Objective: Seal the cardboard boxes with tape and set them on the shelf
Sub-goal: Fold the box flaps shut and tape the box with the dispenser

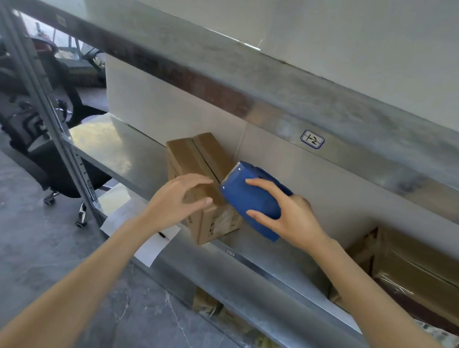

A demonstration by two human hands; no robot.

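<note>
Adjoining box point(193, 155): dispenser point(248, 201) in right grip point(294, 218)

Black office chair point(47, 166), white paper sheet point(116, 212), grey floor point(13, 249)

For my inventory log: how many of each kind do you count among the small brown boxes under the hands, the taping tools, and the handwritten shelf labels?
Small brown cardboard box, under the left hand: 1
Blue tape dispenser, gripped by the right hand: 1
Handwritten shelf label: 1
Total: 3
</note>
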